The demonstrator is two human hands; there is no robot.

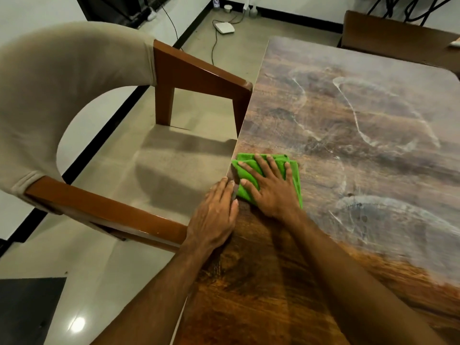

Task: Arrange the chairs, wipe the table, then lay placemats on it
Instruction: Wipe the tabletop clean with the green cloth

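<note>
Two hands at the dark wood-grain tabletop (348, 120) edge: right hand (270, 188), grip spread flat, presses the folded green microfibre cloth (296, 175); left hand (215, 215) rests open beside it. Wipe step. Streaks show farther out; next move likely sweeps there.

We see the table (348, 135) filling the right of the frame, with a chair (74, 100) pushed against its left edge. A cloth (295, 175) lies on that edge, mid-frame, under our right hand (268, 188); our left hand (216, 215) rests just left of it.
</note>
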